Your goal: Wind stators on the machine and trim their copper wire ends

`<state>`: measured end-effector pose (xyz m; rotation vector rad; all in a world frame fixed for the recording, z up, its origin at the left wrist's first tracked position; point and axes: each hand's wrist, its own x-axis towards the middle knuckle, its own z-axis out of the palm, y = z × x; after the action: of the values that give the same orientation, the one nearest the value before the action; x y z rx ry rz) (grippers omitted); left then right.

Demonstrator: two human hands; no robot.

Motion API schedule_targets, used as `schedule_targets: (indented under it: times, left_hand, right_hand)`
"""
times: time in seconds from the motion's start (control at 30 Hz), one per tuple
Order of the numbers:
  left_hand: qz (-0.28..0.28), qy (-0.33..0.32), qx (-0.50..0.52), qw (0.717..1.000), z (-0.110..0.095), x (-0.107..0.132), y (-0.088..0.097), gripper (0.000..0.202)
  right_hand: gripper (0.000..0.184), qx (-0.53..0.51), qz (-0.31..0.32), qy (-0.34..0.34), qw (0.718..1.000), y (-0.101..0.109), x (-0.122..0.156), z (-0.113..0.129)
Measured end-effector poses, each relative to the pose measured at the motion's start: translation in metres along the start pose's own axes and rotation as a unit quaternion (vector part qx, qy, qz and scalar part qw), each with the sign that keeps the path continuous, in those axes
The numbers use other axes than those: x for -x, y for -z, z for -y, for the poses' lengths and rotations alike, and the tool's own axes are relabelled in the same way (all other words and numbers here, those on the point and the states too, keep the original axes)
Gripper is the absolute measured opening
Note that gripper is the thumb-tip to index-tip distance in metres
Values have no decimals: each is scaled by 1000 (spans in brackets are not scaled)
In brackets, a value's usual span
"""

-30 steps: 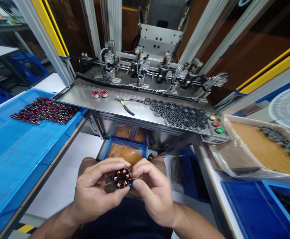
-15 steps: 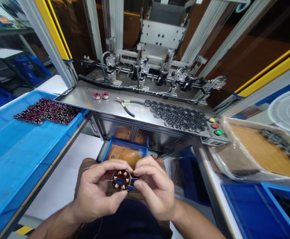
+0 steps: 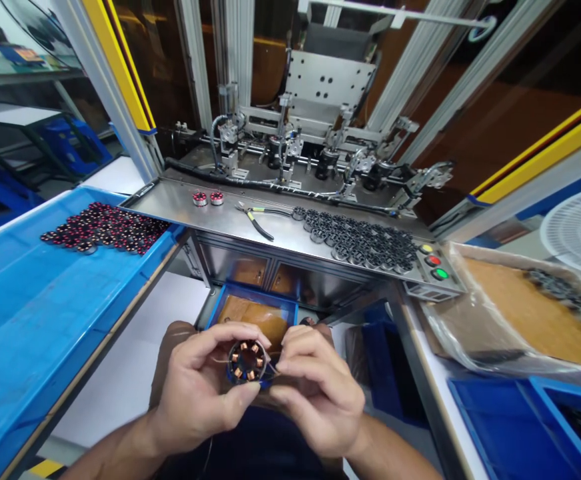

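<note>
A motor stator (image 3: 235,375), a dark ring with several copper coils inside, sits in my left hand (image 3: 200,383), gripped at its rim between thumb and fingers. Thin wires (image 3: 272,368) stick out from the ring's right side and run to the fingertips of my right hand (image 3: 318,387). The index finger and thumb of that hand are bent close together, just right of the stator. Another thin wire end pokes out at the ring's left, beside my left fingers. Both hands are above my lap.
Cutting pliers (image 3: 255,220) lie on the metal bench (image 3: 170,200), between two red-and-silver stators (image 3: 208,199) and rows of dark stator cores (image 3: 360,240). A blue tray (image 3: 65,307) at left holds many wound stators. Push buttons (image 3: 435,261) and a plastic-lined box (image 3: 510,293) are at right.
My right hand has shifted slightly right, away from the stator, and the wires now show between ring and fingertips. My left hand keeps its hold. The camera view has tilted a little.
</note>
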<state>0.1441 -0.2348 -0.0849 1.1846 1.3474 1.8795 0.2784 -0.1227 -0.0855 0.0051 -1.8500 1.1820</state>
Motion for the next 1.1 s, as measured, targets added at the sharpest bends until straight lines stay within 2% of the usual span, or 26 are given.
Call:
schedule_targets:
  times: [0.07, 0.17, 0.33, 0.43, 0.57, 0.63, 0.7, 0.8, 0.9, 1.0, 1.1]
  left_hand:
    - [25, 46, 48, 997, -2, -2, 0, 39]
    - [41, 80, 89, 992, -2, -2, -2, 37]
    - [72, 119, 107, 984, 0, -1, -4, 33]
    - [95, 152, 125, 976, 0, -3, -3, 33]
    - [88, 186, 190, 960, 2, -4, -3, 38]
    - [75, 166, 199, 963, 4, -3, -5, 39]
    - [53, 107, 162, 980, 5, 0, -7, 43]
    - [0, -8, 68, 998, 8, 6, -9, 52]
    - [-37, -83, 19, 996, 10, 10, -11, 54]
    - [-64, -112, 16, 991, 11, 9, -15, 54]
    - [-89, -108, 30, 990, 10, 7, -21, 50]
  right_hand:
    - [38, -6, 30, -13, 999, 8, -7, -3]
    - [43, -22, 82, 3, 996, 15, -20, -6]
    - [28, -28, 118, 52, 991, 15, -30, -6]
    - [26, 36, 109, 83, 990, 15, -24, -2]
    - [37, 134, 55, 144, 979, 16, -10, 3]
    - [39, 165, 32, 162, 972, 14, -5, 5]
    - [38, 179, -5, 154, 972, 10, -1, 8]
    - [37, 168, -58, 110, 978, -1, -1, 12]
    - [29, 116, -111, 56, 985, -14, 0, 15]
    - [16, 59, -157, -20, 986, -27, 1, 15]
    - [11, 41, -171, -70, 982, -33, 1, 12]
